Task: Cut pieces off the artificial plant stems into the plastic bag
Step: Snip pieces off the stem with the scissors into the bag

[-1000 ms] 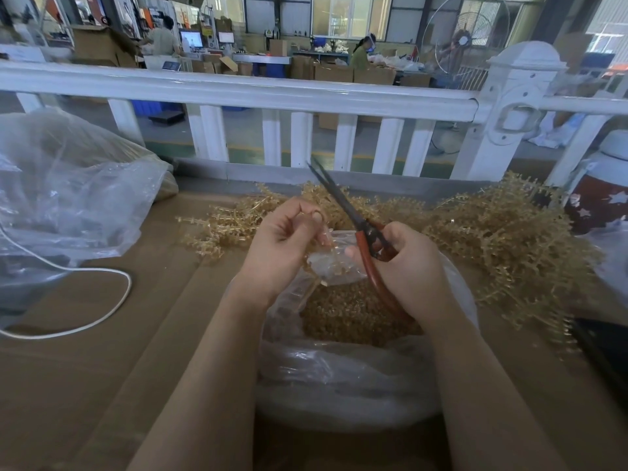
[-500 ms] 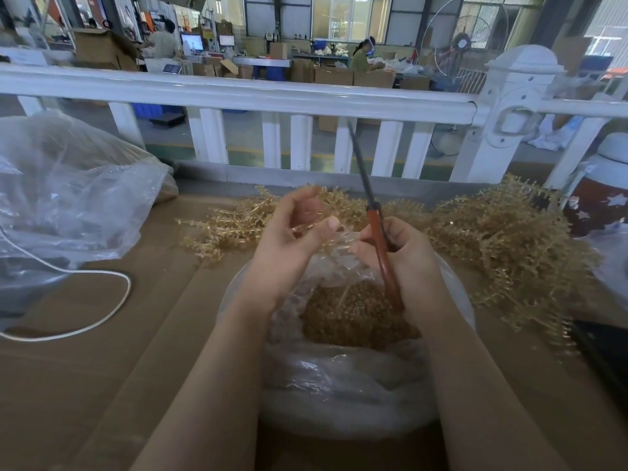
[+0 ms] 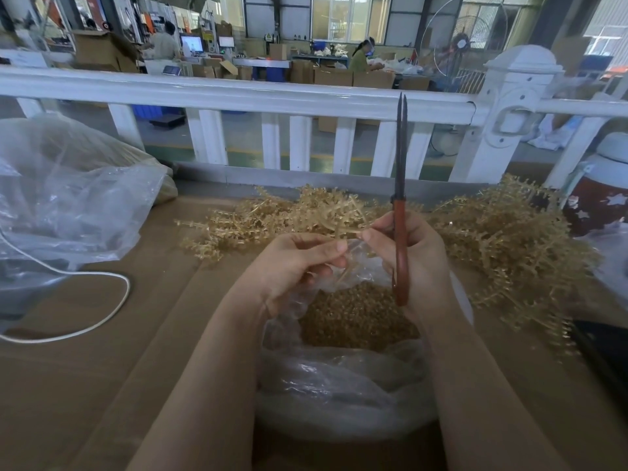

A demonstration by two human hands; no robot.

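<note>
At frame centre, above plastic bag (image 3: 339,385): my right hand (image 3: 418,263) grips scissors (image 3: 400,205), blades together, pointing up; my left hand (image 3: 292,266) pinches stem (image 3: 346,232).

The plastic bag (image 3: 339,385) is clear, thin and shiny. The tabletop (image 3: 85,385) looks like dull brown cardboard. The scissors (image 3: 401,212) have dark metal blades.

Brown table (image 3: 102,385) bears stems (image 3: 509,253), bags (image 3: 339,396), cord (image 3: 112,311).
</note>
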